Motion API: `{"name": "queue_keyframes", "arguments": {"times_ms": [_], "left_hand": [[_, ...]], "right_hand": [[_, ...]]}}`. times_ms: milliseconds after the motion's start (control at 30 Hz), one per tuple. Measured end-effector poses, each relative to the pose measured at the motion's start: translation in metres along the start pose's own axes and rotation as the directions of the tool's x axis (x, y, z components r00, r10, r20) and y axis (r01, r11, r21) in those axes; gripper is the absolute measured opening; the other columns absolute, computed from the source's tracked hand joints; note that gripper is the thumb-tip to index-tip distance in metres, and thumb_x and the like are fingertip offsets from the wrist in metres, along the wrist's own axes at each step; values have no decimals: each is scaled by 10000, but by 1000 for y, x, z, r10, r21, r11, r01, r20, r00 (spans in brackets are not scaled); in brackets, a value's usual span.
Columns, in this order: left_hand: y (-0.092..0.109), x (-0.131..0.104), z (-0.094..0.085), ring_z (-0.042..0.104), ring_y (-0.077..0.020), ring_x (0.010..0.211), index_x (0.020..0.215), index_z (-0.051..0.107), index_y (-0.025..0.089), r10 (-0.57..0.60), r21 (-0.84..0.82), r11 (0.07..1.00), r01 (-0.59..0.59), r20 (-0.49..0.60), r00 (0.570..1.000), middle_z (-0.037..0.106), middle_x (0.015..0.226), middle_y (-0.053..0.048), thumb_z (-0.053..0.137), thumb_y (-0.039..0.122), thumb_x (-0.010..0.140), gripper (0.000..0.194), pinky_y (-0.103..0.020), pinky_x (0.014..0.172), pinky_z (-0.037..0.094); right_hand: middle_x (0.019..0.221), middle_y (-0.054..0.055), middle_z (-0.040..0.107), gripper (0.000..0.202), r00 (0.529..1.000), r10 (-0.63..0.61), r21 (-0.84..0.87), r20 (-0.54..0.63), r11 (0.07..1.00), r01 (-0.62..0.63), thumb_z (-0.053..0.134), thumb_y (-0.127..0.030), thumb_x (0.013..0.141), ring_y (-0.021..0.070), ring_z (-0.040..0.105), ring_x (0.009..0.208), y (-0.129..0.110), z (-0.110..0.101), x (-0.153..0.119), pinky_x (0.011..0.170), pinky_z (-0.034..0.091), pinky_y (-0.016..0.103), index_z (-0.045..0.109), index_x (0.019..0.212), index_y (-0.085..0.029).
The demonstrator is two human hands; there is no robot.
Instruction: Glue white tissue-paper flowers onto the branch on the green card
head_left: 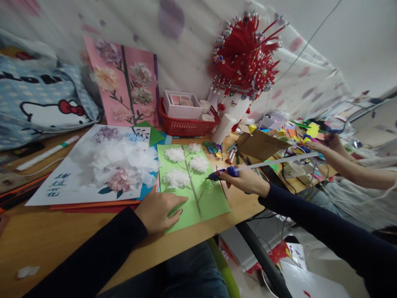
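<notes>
My right hand [245,180] is closed around a dark blue hot glue gun [223,174], with a long white glue stick [276,160] poking out of its back. Its nozzle points at a shiny patch of glue [208,184] on a light green sheet [206,209]. Several white paper flowers [176,179] sit along a painted stem on that sheet. Over the sheet's lower left edge rests my left hand [163,211], index finger stretched out and thumb apart, holding nothing.
White petals [124,155] lie heaped on a sheet at left. Behind stand a pink flower picture [116,99], a red basket [186,126] and a red beaded headdress [246,54]. A cardboard piece [260,145] leans at right. Another person's hands [319,147] work farther right.
</notes>
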State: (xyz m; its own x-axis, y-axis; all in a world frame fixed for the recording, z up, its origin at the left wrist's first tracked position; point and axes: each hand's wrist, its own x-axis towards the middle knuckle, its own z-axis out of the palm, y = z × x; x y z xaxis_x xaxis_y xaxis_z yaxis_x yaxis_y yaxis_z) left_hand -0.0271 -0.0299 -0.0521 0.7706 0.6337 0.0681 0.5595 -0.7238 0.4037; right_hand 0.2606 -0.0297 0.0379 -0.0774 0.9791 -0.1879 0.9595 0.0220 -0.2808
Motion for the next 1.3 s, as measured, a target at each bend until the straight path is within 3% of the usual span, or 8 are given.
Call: {"name": "queue_keyframes", "arguments": {"times_ms": [300,467,700,900,1000,1133,1200,1300], "left_hand": [[-4,-2,7,693,-225,907,1202,646,264,20,4,1000,-19,-43,999,739,1046,-30,482,307,861,381,-299,685,487],[-3,-2,6,685,-244,936,1240,622,273,6,13,1000,-6,-9,1000,732,1051,-35,494,305,877,386,-319,706,491],[-5,-3,6,683,-242,873,1244,613,254,51,99,994,-52,8,999,723,935,-47,519,485,915,414,-277,621,428],[-6,-3,12,628,-200,782,1194,635,226,129,161,980,-114,-80,988,667,801,-40,459,478,949,393,-260,591,418],[-2,-5,13,591,-212,803,1072,683,215,225,164,966,-199,-156,962,643,837,-70,429,363,971,311,-317,669,465],[10,-4,16,526,-269,1143,1190,632,220,350,99,937,-336,-219,911,617,1233,-112,418,261,967,312,-455,957,436],[19,0,19,445,-278,1283,1268,582,201,377,50,926,-374,-189,907,557,1362,-106,434,314,968,353,-462,1049,380],[38,11,28,402,-268,1346,1312,539,166,424,-29,904,-426,-60,904,530,1410,-102,444,398,964,430,-438,1115,319]], "right_hand": [[437,6,514,621,1000,24,9,-7,1000,-24,454,-681,845,102,459,421,6,-9,-14,461,313,247,627,521,-181],[452,12,541,607,998,-22,-30,-53,999,20,448,-665,855,107,463,442,5,-6,-10,492,317,258,635,527,-189],[499,23,569,609,999,45,-35,-1,998,-45,438,-698,835,122,492,470,7,-7,-26,504,314,272,620,555,-188],[518,29,585,604,1000,17,-16,-15,1000,-17,441,-697,837,122,495,482,6,-6,-33,503,317,271,625,573,-187],[517,32,582,620,999,10,-3,-41,1000,-10,427,-701,842,120,496,484,7,-5,-29,501,317,266,621,562,-184],[503,27,577,598,1000,23,-44,-14,999,-24,443,-678,847,117,487,466,5,-1,-32,496,308,264,634,571,-184],[512,31,585,592,1000,-4,-60,-21,998,2,455,-671,849,117,493,476,4,0,-36,500,308,264,637,570,-182],[531,35,595,587,1000,-1,-47,-24,999,0,463,-668,849,120,506,492,3,1,-41,508,315,264,636,569,-183]]}}
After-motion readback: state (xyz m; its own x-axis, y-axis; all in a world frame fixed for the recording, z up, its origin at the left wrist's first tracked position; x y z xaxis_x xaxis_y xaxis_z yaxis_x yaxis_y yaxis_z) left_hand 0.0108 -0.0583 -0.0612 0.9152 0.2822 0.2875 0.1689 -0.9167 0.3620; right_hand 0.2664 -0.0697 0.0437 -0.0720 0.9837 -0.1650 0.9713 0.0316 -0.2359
